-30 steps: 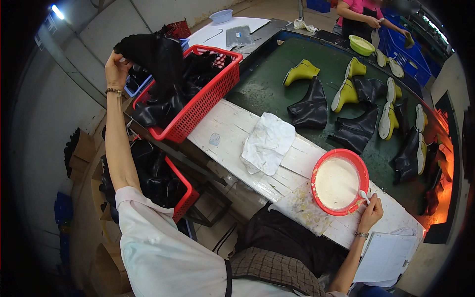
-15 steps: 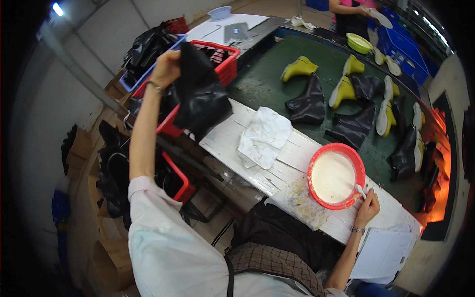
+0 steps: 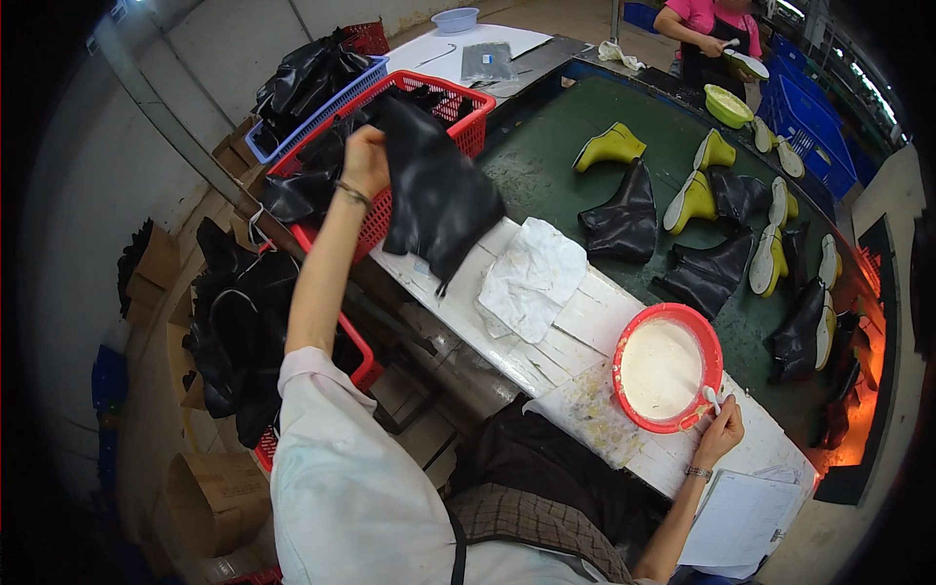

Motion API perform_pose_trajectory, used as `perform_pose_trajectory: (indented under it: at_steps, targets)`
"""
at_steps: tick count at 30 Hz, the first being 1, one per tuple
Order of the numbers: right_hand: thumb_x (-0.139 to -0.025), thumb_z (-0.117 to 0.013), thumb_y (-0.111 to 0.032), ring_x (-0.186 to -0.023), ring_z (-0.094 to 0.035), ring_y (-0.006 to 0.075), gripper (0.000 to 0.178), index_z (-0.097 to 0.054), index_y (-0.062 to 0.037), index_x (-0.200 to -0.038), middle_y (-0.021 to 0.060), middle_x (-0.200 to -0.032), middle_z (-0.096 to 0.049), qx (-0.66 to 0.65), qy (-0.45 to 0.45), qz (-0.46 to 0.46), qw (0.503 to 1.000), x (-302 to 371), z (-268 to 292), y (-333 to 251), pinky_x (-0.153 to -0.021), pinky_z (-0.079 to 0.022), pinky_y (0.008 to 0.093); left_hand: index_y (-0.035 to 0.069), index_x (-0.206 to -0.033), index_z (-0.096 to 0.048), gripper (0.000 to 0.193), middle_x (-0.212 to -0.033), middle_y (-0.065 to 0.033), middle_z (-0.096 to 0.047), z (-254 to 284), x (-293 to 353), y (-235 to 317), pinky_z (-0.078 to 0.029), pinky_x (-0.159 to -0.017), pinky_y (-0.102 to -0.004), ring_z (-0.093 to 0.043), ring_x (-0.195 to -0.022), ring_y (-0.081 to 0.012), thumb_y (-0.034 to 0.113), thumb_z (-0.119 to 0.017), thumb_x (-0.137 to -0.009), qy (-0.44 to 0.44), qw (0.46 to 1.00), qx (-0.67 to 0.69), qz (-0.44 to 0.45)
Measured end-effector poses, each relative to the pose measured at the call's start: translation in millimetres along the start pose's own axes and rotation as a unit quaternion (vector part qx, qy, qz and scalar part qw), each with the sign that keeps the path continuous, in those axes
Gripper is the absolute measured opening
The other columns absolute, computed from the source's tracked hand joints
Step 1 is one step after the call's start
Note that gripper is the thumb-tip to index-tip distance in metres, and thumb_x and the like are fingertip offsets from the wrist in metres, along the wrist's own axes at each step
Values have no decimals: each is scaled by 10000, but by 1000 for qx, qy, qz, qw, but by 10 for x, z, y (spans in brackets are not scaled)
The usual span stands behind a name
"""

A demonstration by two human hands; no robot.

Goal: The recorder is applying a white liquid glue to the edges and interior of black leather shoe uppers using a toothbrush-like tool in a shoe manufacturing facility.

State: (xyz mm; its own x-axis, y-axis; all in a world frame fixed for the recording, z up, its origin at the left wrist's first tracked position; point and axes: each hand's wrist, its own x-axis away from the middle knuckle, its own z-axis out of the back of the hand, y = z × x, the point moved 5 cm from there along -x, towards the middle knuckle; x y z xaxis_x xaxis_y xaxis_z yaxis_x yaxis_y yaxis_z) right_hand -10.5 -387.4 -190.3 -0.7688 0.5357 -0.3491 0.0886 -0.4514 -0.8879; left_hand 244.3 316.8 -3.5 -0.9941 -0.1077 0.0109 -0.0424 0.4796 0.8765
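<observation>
My left hand is closed on the edge of a black leather boot upper, which hangs beside it above the white bench and the red basket. On the right, my right hand pinches a thin white-handled tool at the rim of a red basin; its working end cannot be made out. Creamy white liquid fills much of the basin. Between my hands a crumpled white cloth lies on the white bench.
Red basket and blue basket hold black uppers. Across a green belt lie black uppers and yellow-green boot bottoms. Papers rest at right. Beyond the belt a co-worker holds a sole. Orange glow fills an opening.
My left hand has brought the black boot upper rightward and slightly nearer, away from the basket. My right hand stays at the basin's rim with the tool. The whole view has shifted a little.
</observation>
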Motion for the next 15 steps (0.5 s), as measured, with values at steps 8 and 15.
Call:
perform_pose_trajectory:
  at_steps: [8, 15]
  targets:
    - [-857, -526, -22, -576, -415, 204, 245, -481, -44, -616, 76, -601, -456, 65, 20, 67, 995, 0, -109, -55, -553, -337, 409, 104, -1211, -661, 281, -1078, -48, -685, 1135, -432, -1592, -504, -915, -383, -611, -1004, -175, 298, -547, -1044, -87, 976, -91, 176]
    - [-956, -665, -295, -533, -553, 247, 439, -588, -92, -574, 49, -578, -564, 112, 56, 66, 990, 41, -62, -168, -607, -425, 392, -34, -1448, -500, 577, -1282, -164, -643, -2060, -1223, -2239, -538, -973, -387, -656, -1102, -244, 104, -682, -918, -374, 870, -322, 21]
